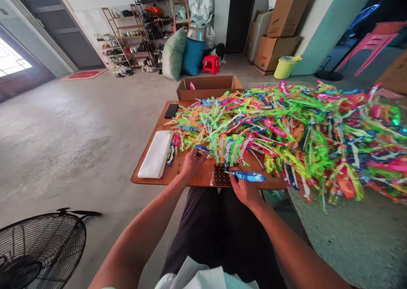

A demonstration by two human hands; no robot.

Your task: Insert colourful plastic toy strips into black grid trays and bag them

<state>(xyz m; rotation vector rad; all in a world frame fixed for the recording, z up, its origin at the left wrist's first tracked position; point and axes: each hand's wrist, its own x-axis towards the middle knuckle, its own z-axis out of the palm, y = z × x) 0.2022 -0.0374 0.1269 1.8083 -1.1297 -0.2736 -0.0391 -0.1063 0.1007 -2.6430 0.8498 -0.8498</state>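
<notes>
A big heap of bright plastic toy pieces [286, 128] in green, pink, orange and blue covers a low wooden table [178, 170] and spreads right. My left hand [192, 164] is closed on a small piece at the heap's near edge. My right hand [243, 189] pinches a blue plastic piece [251, 176] at the table's front edge, beside a dark gridded tray [221, 176]. A row of sorted pieces [229, 149] lies just beyond both hands.
A white flat packet [156, 154] and a black phone [171, 110] lie on the table's left side. An open cardboard box [208, 87] stands behind the table. A black floor fan [38, 251] sits at lower left. Shoe racks [133, 39], cushions, a red stool [211, 64] and cartons line the far wall.
</notes>
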